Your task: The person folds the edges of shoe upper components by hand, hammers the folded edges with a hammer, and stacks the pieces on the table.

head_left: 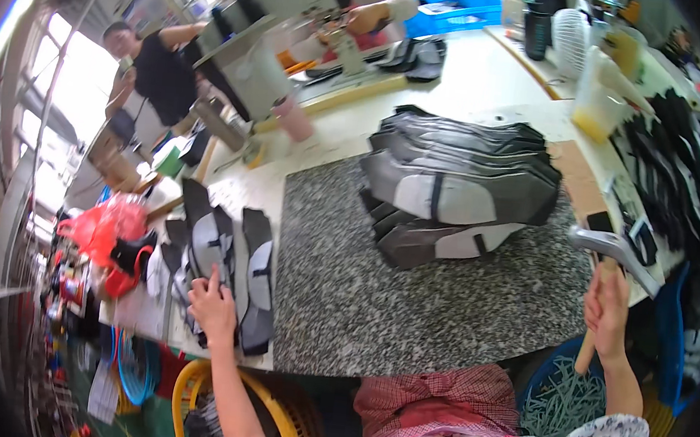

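Note:
My left hand (213, 311) rests with fingers stretched out on a small stack of grey and black shoe-upper pieces (207, 239) at the left of the table. Right beside that stack lies another grey piece (257, 294). In my right hand (606, 312) is a hammer (612, 244), gripped by its wooden handle with the metal head up, over the table's right edge. Between my hands a speckled stone slab (335, 292) bears a fanned pile of the same grey pieces (452, 196).
Dark strips (671, 163) hang at the right, near a yellowish bottle (599, 107). A pink cup (292, 119) and a red bag (112, 223) stand left. Below are a yellow basket (189, 396) and a blue tub (530, 392). Other people (163, 69) work beyond the table.

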A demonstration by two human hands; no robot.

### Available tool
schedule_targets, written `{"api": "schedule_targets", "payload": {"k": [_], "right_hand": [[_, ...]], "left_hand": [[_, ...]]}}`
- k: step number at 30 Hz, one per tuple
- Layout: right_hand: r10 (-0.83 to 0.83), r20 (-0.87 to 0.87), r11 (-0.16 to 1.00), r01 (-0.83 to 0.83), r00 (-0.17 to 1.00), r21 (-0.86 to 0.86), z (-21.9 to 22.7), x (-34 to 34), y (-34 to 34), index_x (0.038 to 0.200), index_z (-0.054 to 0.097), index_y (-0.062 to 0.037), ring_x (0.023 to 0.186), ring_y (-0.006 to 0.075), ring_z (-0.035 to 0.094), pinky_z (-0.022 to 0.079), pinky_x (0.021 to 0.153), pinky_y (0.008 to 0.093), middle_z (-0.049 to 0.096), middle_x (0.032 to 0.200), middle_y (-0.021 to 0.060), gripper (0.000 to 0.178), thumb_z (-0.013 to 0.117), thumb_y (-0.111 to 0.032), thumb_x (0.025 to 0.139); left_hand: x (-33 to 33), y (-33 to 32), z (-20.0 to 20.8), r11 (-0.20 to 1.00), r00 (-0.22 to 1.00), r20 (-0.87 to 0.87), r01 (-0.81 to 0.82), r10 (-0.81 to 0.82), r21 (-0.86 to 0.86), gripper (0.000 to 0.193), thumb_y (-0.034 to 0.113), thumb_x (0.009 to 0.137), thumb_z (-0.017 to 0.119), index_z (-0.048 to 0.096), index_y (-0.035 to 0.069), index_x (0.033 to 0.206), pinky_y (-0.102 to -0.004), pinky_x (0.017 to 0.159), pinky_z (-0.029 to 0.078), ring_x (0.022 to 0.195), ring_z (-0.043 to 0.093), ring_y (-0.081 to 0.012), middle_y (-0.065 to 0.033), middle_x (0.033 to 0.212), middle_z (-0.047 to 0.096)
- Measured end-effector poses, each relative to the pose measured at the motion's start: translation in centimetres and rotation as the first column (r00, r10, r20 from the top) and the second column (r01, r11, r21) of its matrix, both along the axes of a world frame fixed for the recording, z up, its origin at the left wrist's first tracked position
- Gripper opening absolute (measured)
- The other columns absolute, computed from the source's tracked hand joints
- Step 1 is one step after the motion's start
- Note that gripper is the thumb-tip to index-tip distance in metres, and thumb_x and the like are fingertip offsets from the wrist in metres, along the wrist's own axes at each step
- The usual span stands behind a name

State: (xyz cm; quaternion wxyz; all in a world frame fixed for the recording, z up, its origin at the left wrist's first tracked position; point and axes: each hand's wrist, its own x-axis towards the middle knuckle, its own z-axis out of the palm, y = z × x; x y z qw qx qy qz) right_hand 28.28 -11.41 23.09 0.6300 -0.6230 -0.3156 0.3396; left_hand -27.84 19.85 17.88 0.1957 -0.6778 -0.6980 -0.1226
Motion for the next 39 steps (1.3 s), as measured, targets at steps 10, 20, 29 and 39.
{"api": "schedule_targets", "payload": {"k": [10,20,29,39], "right_hand": [[0.084,0.394,0.989,-0.124,0.915,0.077,3.7,1.3,12.7,0.089,0.056,-0.0063,0.055,0.0066,0.043,0.033,0.051,0.0285,0.047,0.066,-0.0031,0.038,0.054,-0.04,0.107],[0.232,0.845,0.972,-0.152,0.482,-0.181,5.9,1.9,22.5,0.091,0.061,0.0012,0.088,0.0397,0.072,0.056,0.075,0.0464,0.07,0.084,0.0203,0.047,0.088,-0.033,0.075],[0.304,0.86,0.948,-0.044,0.41,-0.314,3.0,4.2,22.7,0.099,0.062,-0.0023,0.088,0.0401,0.072,0.056,0.076,0.0493,0.073,0.088,0.0173,0.056,0.081,-0.051,0.08],[0.312,0.569,0.936,-0.35,0.761,-0.045,6.3,-3.0,9.4,0.102,0.06,-0.0024,0.063,0.0251,0.065,0.047,0.06,0.0346,0.064,0.072,0.014,0.03,0.069,-0.03,0.098]], "left_hand": [[32.8,-3.0,9.6,0.341,0.309,0.154,0.898,-0.938,0.276,0.033,0.026,0.095,0.069,0.071,0.006,0.121,-0.0387,0.101,0.043,0.118,0.063,-0.0265,-0.0092,0.123,0.069],[38.9,-3.6,8.9,0.245,0.18,0.254,0.937,-0.95,0.25,0.031,0.027,0.074,0.087,0.068,0.007,0.087,-0.0418,0.081,0.043,0.088,0.063,-0.0261,-0.0065,0.087,0.064],[29.3,-17.0,10.6,0.019,0.074,0.286,0.981,-0.955,-0.191,0.02,0.024,0.091,0.072,0.059,0.008,0.092,-0.0324,0.062,0.045,0.066,0.06,-0.0189,-0.0026,0.077,0.056],[31.1,-13.9,0.7,-0.244,0.021,0.784,0.945,-0.62,-0.218,0.013,0.008,0.092,0.066,0.063,-0.003,0.097,-0.0486,0.079,0.05,0.091,0.059,-0.0398,-0.0193,0.093,0.058]]}}
